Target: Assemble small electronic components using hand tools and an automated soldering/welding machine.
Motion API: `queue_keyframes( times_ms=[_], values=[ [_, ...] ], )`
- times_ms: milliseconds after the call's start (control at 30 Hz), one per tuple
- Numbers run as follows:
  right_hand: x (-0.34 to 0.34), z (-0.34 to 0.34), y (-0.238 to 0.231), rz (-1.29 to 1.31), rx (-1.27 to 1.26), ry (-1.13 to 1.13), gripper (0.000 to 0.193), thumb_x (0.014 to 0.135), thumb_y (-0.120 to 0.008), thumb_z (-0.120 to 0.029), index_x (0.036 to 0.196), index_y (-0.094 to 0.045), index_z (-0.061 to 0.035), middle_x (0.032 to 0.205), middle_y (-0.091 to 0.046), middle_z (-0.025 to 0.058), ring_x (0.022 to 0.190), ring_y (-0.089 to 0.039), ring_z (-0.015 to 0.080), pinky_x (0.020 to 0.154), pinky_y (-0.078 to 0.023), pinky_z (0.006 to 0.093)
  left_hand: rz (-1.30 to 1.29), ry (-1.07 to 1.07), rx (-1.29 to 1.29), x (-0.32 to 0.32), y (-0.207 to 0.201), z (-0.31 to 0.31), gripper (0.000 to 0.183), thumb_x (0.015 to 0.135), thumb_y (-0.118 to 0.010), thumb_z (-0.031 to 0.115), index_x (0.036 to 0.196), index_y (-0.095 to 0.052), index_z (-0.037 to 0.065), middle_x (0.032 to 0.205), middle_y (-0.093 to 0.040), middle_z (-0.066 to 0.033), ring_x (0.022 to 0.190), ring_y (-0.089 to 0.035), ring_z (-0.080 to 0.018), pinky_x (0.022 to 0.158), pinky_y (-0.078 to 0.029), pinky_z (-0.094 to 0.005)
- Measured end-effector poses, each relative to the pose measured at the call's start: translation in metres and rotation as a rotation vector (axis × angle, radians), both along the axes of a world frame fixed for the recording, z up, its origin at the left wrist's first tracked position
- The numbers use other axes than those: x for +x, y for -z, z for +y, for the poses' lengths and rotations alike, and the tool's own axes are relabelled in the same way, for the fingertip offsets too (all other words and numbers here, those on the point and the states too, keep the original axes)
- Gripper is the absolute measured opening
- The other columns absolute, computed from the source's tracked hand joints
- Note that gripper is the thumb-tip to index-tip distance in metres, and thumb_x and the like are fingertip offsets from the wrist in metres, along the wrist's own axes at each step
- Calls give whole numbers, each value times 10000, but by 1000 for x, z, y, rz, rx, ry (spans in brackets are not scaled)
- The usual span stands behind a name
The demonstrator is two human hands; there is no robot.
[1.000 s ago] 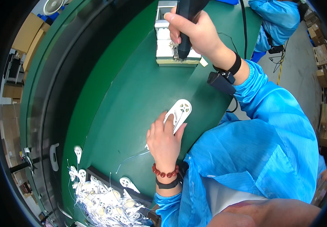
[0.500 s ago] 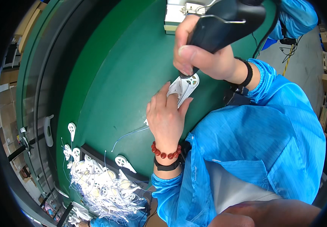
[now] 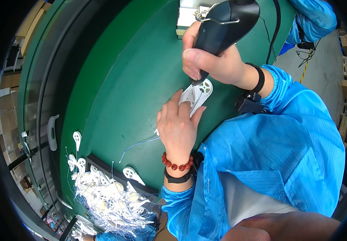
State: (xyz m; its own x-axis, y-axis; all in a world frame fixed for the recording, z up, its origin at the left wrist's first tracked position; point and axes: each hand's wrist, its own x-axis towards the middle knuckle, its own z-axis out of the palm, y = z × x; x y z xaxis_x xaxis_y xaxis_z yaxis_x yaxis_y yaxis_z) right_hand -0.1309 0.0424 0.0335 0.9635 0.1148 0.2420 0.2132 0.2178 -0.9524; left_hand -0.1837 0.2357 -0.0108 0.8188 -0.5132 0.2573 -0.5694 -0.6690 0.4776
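In my right hand (image 3: pixel 215 66) is a black electric screwdriver (image 3: pixel 226 28) with a wire hanging loop, my fingers wrapped round its grip. Its nose points down at the far end of a white plastic housing (image 3: pixel 195 100), beside a round spoked part; the contact spot is partly hidden. My left hand (image 3: pixel 177 126) holds this housing against the green tabletop, fingers on one side and thumb on the other, hiding its near end. A thin bluish wire (image 3: pixel 139 142) trails from under that hand. Any screw is too small to see.
A dark-edged tray (image 3: pixel 109 170) at the lower left is heaped with white parts (image 3: pixel 113 201) and tangled wires. Single white parts (image 3: pixel 132 175) lie around its rim. A pale box (image 3: pixel 185 18) stands at the far edge, near a black cable (image 3: pixel 276 32). Another person's blue sleeve (image 3: pixel 316 18) shows upper right.
The screwdriver's body has swung left and its nose sits slightly lower on the housing. My left hand and the housing have barely shifted.
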Motion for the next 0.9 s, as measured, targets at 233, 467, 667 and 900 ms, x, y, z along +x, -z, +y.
queue_keyframes(
  times_ms=[233, 467, 667, 900],
  values=[
    [0, 1, 3, 2, 7, -11, 120, 973, -578, -66, 968, -469, -16, 646, -561, 57, 553, -542, 123, 526, -463, 289, -22, -8, -27, 0, 1, -2, 319, 729, -862, 274, 856, -695, 35, 1167, -702, -88, 934, -655, -271, 785, -516, -396],
    [2, -3, 6, -58, -2, -33, 140, 967, -597, -74, 951, -470, -17, 644, -560, 55, 553, -544, 120, 523, -464, 289, -26, -21, -47, 2, -1, -5, 324, 706, -875, 249, 847, -682, 30, 1138, -710, -80, 910, -659, -272, 774, -518, -393],
    [3, -2, -1, -11, 86, -10, 145, 957, -621, -89, 962, -502, -8, 640, -574, 60, 543, -567, 133, 513, -475, 298, -2, -16, -14, 1, -5, -5, 329, 697, -881, 251, 856, -680, 45, 1156, -702, -79, 958, -652, -278, 809, -513, -405],
    [27, -55, -50, -301, 244, 111, 107, 991, -571, -104, 998, -482, -46, 695, -570, 90, 584, -547, 172, 576, -473, 355, -15, -2, -17, -1, -2, -2, 315, 767, -835, 283, 895, -673, 45, 1200, -667, -92, 937, -638, -280, 786, -484, -406]
  ],
)
